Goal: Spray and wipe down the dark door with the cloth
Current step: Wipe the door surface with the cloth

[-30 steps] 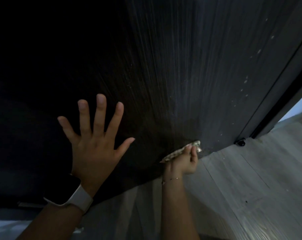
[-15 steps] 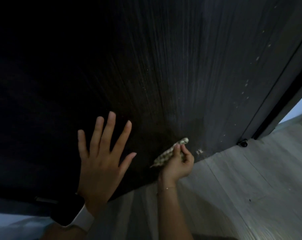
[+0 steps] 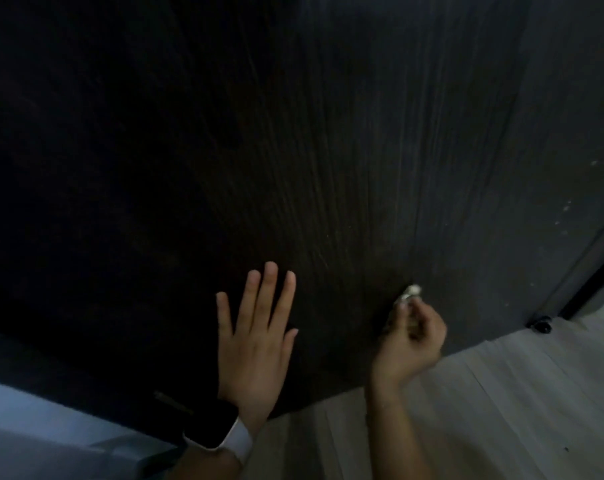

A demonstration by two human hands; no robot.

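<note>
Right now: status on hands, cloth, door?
Left hand flat on door. Right hand grips cloth against lower door. Door stopper sits right of it.

1. I am indoors, seemingly in a home: a dark wood-grain door (image 3: 328,150) fills most of the frame.
2. Pale plank flooring (image 3: 501,410) and a black doorstop (image 3: 542,325) sit lower right.
</note>
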